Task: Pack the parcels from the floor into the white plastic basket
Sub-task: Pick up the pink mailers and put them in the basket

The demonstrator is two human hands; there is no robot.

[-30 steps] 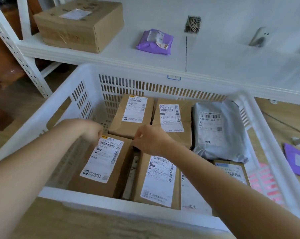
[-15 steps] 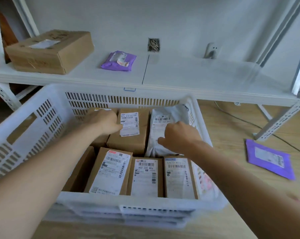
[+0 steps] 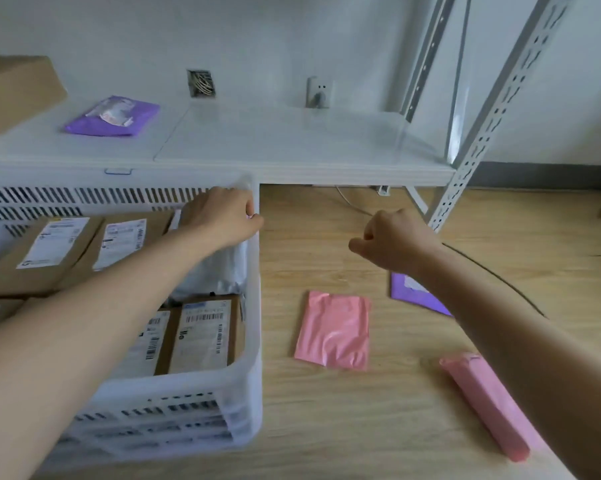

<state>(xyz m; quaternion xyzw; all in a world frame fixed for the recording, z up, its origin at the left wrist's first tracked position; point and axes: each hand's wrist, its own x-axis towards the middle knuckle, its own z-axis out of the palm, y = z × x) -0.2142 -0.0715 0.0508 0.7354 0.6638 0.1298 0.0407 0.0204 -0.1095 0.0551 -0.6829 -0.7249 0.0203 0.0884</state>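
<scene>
The white plastic basket [image 3: 254, 341] stands on the floor at the left and holds several labelled cardboard parcels [image 3: 205, 334] and a grey mailer [image 3: 219, 271]. My left hand [image 3: 223, 213] is at the basket's far right corner, fingers curled over the grey mailer's top end. Over the bare floor to the right of the basket, my right hand [image 3: 392, 240] hovers with curled fingers and holds nothing. On the floor lie a flat pink parcel [image 3: 333, 329], a rolled pink parcel [image 3: 489, 403] and a purple parcel [image 3: 410, 292] partly hidden by my right forearm.
A low white shelf [image 3: 292, 147] runs behind the basket, with a purple packet [image 3: 114, 116] and a cardboard box [image 3: 12, 91] on it. Its perforated metal upright [image 3: 472, 147] stands at the right. A thin cable [image 3: 500, 278] crosses the wooden floor.
The view has swung right, so the basket now sits at the left. My right hand left the basket and moved out over the floor. My left hand shifted right from a cardboard parcel to the grey mailer.
</scene>
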